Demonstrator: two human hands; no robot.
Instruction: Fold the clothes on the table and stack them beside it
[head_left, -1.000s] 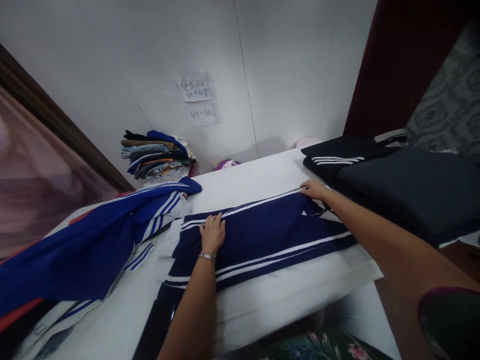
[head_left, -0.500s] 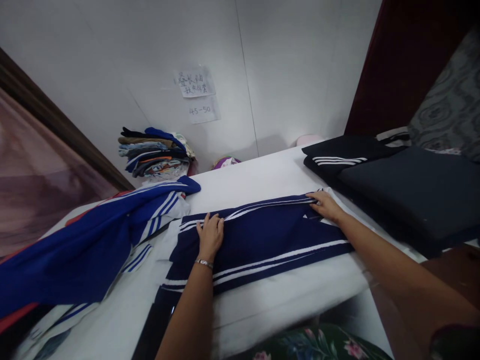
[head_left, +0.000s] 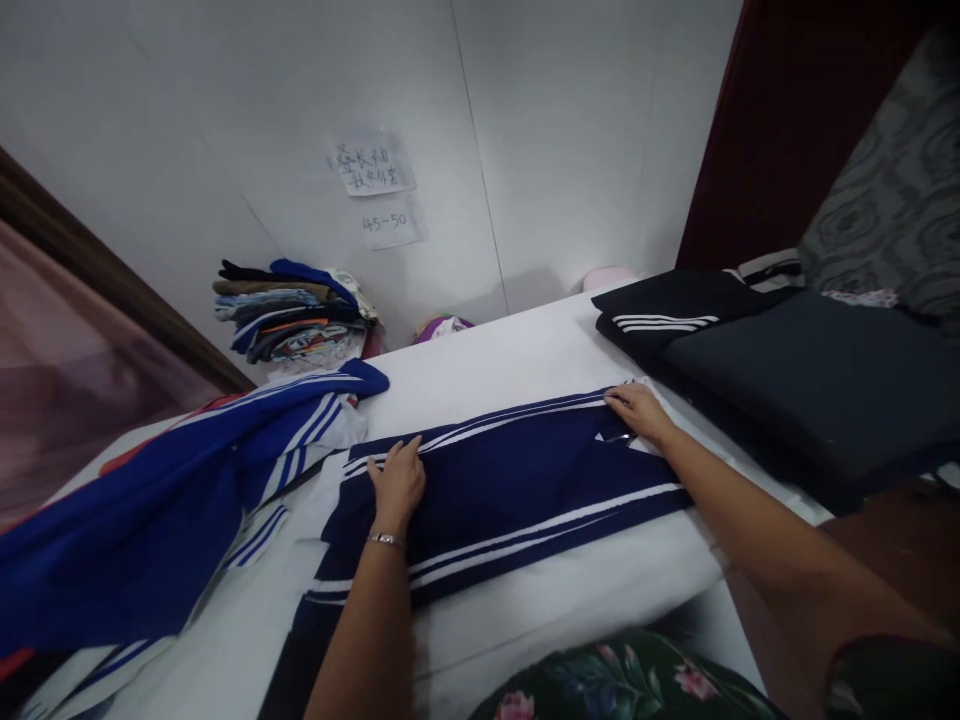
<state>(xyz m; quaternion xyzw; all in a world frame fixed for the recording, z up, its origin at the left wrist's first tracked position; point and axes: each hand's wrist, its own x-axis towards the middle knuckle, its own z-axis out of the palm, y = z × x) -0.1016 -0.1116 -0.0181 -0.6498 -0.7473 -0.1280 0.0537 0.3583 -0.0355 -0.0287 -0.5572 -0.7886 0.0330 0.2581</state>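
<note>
A navy jacket [head_left: 517, 470] with white stripes along both long edges lies folded into a long strip across the white table. My left hand [head_left: 397, 485] rests flat with fingers spread on its left part, near the striped far edge. At the far right corner, my right hand [head_left: 641, 412] pinches the jacket's edge between thumb and fingers. Something small and shiny with white beside it shows just below that hand; what it is I cannot make out. White cloth sticks out at the jacket's left end.
To the left lies a royal blue jacket [head_left: 157, 510] with white stripes. A pile of folded clothes [head_left: 292, 310] stands at the back left. Dark folded garments [head_left: 795, 370] lie on the right. Handwritten paper notes [head_left: 371, 165] hang on the wall behind the white table [head_left: 487, 355].
The camera view has shifted slightly, so most things appear a little further left. Both hands stay at nearly the same places on the navy jacket, whose far edge looks straighter.
</note>
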